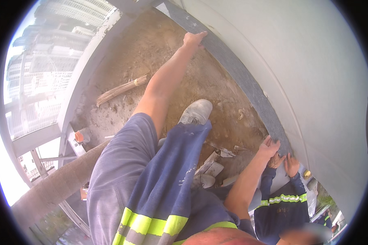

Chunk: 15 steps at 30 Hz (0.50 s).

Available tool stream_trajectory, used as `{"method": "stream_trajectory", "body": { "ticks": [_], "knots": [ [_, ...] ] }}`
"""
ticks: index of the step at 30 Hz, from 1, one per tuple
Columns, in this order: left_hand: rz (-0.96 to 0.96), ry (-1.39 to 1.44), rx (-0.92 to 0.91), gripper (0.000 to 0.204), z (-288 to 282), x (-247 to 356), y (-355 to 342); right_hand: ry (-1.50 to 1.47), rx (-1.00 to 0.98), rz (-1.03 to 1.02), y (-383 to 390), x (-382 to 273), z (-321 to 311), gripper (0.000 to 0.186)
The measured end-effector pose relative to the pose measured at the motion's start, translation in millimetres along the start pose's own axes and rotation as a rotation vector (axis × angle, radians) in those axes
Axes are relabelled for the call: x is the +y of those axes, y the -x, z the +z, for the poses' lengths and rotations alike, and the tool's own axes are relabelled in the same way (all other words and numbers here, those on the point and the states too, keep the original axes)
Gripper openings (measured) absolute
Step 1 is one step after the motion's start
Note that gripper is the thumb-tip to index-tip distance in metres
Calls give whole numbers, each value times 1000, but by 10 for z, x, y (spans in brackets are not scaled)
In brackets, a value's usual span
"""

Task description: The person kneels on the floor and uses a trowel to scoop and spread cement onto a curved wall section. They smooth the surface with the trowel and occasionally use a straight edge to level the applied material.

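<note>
A long, narrow dark grey slab runs along the foot of the pale wall, its edge bent into a curve by the lens. My left hand, arm stretched out, grips the slab's edge toward its far end. Nearer me on the right, my right hand holds the same edge, fingers closed over it. Just beside it, a co-worker's two hands touch the slab's near end. What my hidden fingers do under the edge does not show.
Pale wall rises on the right. On the dirt floor lie a tied bundle of sticks and broken pieces near my shoe. A brown pole crosses the lower left, near an orange cup-shaped thing. A co-worker stands at lower right.
</note>
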State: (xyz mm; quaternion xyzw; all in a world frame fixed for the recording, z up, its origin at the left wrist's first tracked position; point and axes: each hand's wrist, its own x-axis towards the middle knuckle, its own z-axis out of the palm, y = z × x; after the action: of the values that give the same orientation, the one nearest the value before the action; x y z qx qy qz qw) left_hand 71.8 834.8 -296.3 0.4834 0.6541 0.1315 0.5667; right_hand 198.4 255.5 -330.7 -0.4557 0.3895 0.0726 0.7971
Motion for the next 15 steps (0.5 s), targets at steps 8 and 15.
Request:
{"method": "stream_trajectory", "body": {
  "ticks": [8, 15],
  "knots": [
    [60, 51, 17, 69, -63, -125, -141, 87, 24, 23, 4, 40, 55, 61],
    [-26, 372, -9, 48, -75, -98, 12, 157, -45, -4, -178, 86, -34, 65]
  ]
}}
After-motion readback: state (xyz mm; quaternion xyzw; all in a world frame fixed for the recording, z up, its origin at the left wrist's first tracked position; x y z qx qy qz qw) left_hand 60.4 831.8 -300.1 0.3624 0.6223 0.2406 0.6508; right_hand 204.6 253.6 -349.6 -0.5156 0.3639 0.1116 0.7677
